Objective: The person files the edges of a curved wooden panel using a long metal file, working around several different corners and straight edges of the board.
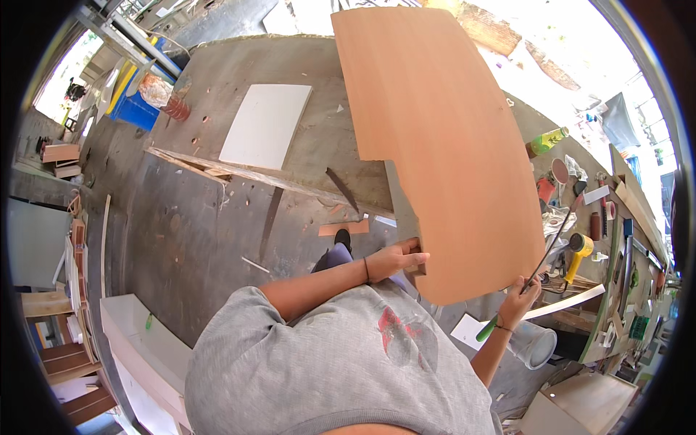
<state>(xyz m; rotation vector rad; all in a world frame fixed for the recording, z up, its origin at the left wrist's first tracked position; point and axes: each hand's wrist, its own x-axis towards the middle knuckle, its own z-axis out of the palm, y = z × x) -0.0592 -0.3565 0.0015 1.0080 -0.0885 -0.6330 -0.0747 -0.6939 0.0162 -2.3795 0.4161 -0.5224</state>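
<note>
A large wood-faced board (449, 152) lies on the workbench and reaches over its near edge toward me. One side of the board has a stepped notch. My left hand (403, 259) is closed on the board's near left edge, thumb on top; the fingers underneath are partly hidden. In my right hand (518, 299) is a long, thin, dark file (557, 241) with a green handle (487, 330). It slants up and away beside the board's near right corner. I cannot tell whether the blade touches the board.
A white panel (267, 126) lies on the bench (217, 65) to the left. At the right, a side bench holds a green bottle (548, 141), a yellow heat-gun-shaped tool (578, 255) and scraps. A bucket (535, 344) stands below. Blue bins (134, 110) are far left.
</note>
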